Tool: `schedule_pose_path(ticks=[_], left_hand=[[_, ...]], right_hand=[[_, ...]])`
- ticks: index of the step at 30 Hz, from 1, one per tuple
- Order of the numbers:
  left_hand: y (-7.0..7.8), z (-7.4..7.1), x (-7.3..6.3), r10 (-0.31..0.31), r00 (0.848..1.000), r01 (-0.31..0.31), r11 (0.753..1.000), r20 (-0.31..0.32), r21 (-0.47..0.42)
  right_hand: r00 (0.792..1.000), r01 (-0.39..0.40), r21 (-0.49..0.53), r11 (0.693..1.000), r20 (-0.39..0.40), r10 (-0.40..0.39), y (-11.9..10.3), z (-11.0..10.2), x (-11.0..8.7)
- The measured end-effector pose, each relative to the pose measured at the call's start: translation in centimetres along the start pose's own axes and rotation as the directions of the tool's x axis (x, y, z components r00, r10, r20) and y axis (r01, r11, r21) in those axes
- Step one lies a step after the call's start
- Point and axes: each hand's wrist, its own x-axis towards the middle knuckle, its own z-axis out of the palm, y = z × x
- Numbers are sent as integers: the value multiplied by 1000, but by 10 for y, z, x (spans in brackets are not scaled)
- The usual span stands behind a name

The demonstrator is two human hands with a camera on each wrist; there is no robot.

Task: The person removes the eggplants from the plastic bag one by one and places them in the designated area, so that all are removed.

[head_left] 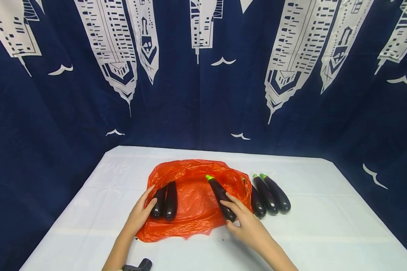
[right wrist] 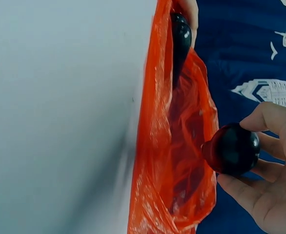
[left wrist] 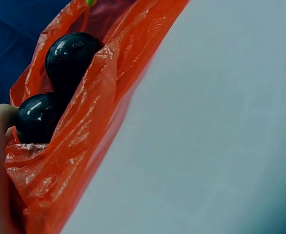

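A red plastic bag [head_left: 193, 195] lies spread on the table with its mouth wide open. Two dark eggplants [head_left: 171, 201] rest side by side in its left part, blunt ends toward me. My left hand [head_left: 140, 212] holds the bag's left edge, with a fingertip against the nearer eggplant [left wrist: 38, 117] in the left wrist view. Over the bag's right part, my right hand [head_left: 245, 222] grips another eggplant [head_left: 220, 195] near its blunt end. Its green stem points away into the bag. The right wrist view shows thumb and fingers around that eggplant [right wrist: 235, 148].
Right of the bag, several eggplants [head_left: 274, 194] lie close together on the white table [head_left: 325, 218], one partly covered by the bag's edge. A dark blue curtain [head_left: 203, 124] with white building prints hangs behind the table. A black device [head_left: 139, 265] shows at my left wrist.
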Motion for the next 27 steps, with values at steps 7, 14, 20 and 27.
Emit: schedule_pose_path(ticks=[7,14,20,27], left_hand=[[0,0,0,-6,1000,6,1000,3,0],[1,0,-1,-9,1000,9,1000,1,8],[0,0,-1,-14,1000,14,1000,2,11],[1,0,-1,-13,1000,13,1000,6,13]], right_hand=[[999,-10,-22,1000,-32,9,10,-10,-2],[999,-17,-22,1000,-35,16,22,-20,-5],[999,-6,-35,999,-45,4,31,-29,-11],[998,-27,-49,998,-51,24,39,-40,-18]])
